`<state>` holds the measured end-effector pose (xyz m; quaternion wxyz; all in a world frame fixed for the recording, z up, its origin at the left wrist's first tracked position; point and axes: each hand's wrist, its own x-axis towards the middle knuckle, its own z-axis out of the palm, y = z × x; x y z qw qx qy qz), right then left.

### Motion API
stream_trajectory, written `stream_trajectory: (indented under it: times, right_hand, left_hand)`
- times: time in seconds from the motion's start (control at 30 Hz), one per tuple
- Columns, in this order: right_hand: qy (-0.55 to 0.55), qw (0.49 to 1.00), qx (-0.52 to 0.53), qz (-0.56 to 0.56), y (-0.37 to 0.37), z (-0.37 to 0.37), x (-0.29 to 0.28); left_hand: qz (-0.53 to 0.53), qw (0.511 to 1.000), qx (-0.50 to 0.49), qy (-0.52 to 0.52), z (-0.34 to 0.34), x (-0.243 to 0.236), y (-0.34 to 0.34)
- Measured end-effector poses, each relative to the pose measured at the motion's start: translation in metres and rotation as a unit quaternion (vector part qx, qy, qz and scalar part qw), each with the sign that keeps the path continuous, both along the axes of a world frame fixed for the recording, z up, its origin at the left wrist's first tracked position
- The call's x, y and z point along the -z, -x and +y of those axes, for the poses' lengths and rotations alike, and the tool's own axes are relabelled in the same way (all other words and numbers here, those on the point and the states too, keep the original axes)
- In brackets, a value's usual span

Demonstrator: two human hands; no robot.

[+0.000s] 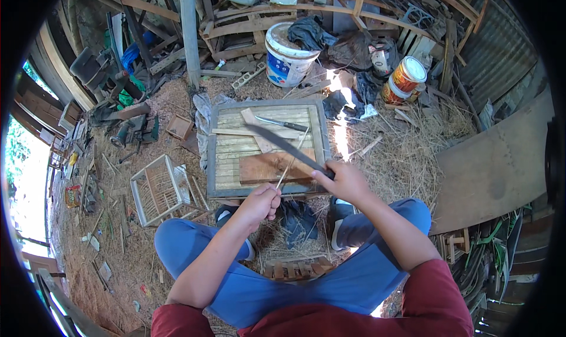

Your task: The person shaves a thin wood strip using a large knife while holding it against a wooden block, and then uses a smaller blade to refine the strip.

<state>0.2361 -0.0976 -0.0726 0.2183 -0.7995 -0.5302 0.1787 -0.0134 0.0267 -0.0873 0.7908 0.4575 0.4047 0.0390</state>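
Note:
In my left hand (pixel 262 204), fingers closed, is a thin light-coloured stick (pixel 293 158) that slants up and away over the low table. My right hand (pixel 344 181) grips a machete (pixel 283 144) by its dark handle. Its long dark blade points up and to the left, passing across the stick. Below the blade a brown wooden block (pixel 265 167) lies on the slatted table (pixel 227 172). Farther back on the table are a knife (pixel 283 123) with a dark handle and pale flat wood strips (pixel 236 132), two of them crossing.
Left of the table stands a small slatted wooden cage (pixel 162 190). Beyond it are a large white bucket (pixel 289 63) and stacked orange cans (pixel 404 81). A brown board (pixel 492 172) leans at the right. Shavings and straw cover the floor around my feet.

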Motion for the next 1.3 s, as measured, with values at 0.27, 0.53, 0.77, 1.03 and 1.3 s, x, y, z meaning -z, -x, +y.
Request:
stream_trajectory:
  times: [0.27, 0.53, 0.77, 1.03, 1.3]
  right_hand:
    - [0.063, 0.993, -0.089, -0.047, 0.016, 0.004, 0.018]
    - [0.1, 0.99, -0.089, -0.031, 0.021, 0.007, 0.014]
    - [0.116, 0.988, -0.103, -0.027, 0.021, 0.006, 0.014]
    - [0.144, 0.98, -0.136, -0.016, 0.022, 0.008, 0.015]
    - [0.123, 0.979, -0.162, 0.015, 0.015, 0.007, 0.026]
  left_hand:
    - [-0.02, 0.992, -0.021, 0.127, 0.001, -0.003, 0.001]
    - [-0.029, 0.987, -0.045, 0.149, -0.005, 0.005, 0.001]
    - [-0.022, 0.988, -0.056, 0.142, -0.008, 0.005, -0.002]
    - [-0.027, 0.963, -0.077, 0.257, -0.003, 0.022, -0.004]
    - [-0.069, 0.969, -0.036, 0.233, -0.008, 0.016, -0.006]
